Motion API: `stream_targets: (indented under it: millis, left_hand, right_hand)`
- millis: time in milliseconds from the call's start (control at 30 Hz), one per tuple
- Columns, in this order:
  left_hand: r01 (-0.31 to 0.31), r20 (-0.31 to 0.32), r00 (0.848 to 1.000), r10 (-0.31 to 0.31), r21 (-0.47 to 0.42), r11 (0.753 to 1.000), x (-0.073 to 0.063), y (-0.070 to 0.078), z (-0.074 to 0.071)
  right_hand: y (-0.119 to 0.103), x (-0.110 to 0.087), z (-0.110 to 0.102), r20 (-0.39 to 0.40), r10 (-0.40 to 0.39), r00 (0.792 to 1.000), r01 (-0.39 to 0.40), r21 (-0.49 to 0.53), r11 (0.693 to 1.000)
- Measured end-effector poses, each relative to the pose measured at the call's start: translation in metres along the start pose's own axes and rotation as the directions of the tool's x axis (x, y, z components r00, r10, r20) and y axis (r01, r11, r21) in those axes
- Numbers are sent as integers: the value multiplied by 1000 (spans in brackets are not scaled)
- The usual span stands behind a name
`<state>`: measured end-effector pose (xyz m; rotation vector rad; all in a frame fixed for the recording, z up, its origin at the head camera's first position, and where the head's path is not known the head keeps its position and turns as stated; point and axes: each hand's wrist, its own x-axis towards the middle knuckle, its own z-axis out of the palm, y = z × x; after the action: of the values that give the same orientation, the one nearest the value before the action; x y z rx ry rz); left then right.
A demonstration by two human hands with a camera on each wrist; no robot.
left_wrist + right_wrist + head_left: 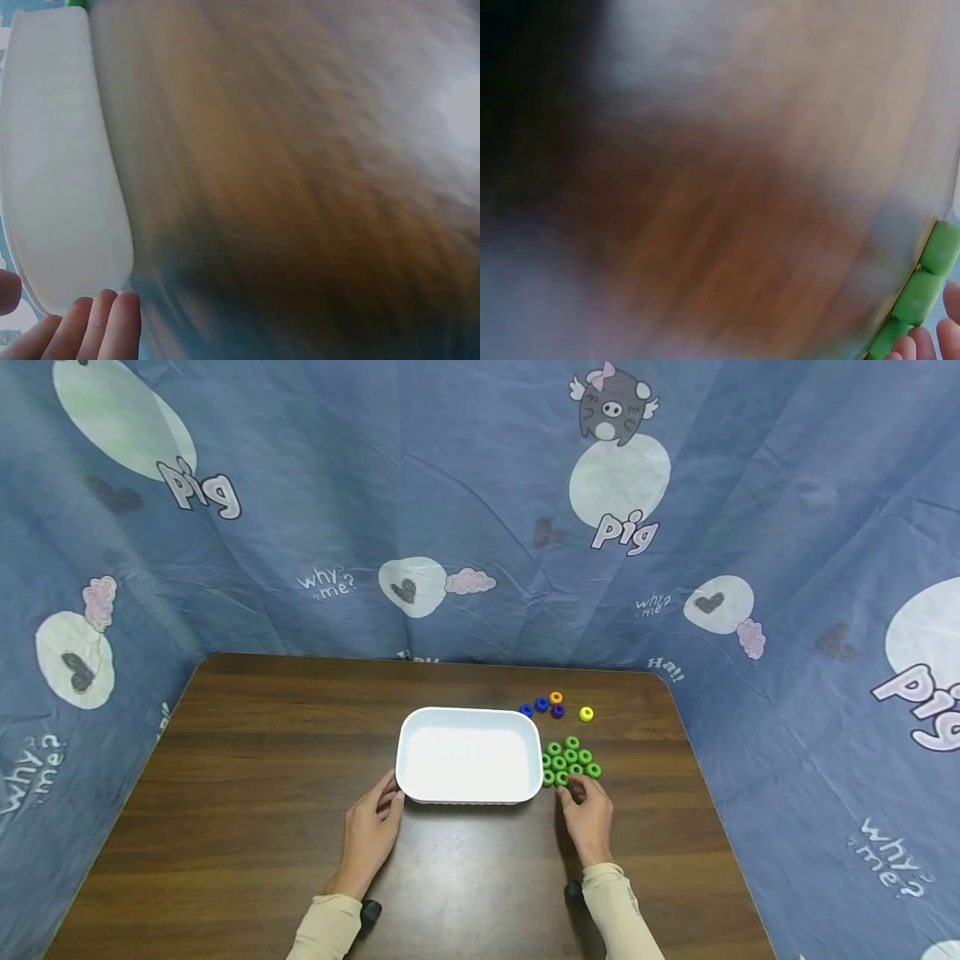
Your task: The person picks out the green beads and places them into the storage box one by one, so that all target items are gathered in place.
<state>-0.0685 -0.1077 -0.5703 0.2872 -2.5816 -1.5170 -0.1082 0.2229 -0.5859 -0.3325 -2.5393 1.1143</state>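
Note:
A white rectangular tray (468, 793) stands on the wooden table. At its front left corner is my left hand (372, 831), with fingertips touching the outer side. The left wrist view shows these fingers (105, 326) along the end wall of the tray, the thumb apart from them. Just right of the tray lies a cluster of several green ring beads (571, 756). My right hand (588, 820) is at the cluster's near edge, thumb and fingers by a green bead (562, 778). Only its fingertips (924, 345) show in the right wrist view, close to a row of green beads (919, 298).
Behind the green cluster lie several blue and dark blue beads (542, 703), an orange bead (556, 697) and a yellow bead (587, 714). The brown table (262, 760) meets a blue printed curtain (337, 510) at the back and sides.

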Motion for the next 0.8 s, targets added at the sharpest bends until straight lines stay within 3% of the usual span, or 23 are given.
stream_targets:
  millis: [500,800]
  left_hand:
    - [26,-14,1000,-27,-14,1000,11,5,4]
    - [72,-30,997,-73,-55,996,14,7,7]
  right_hand:
    - [0,9,6,53,61,997,-60,-24,998]
    - [1,13,7,69,42,997,-40,-24,999]
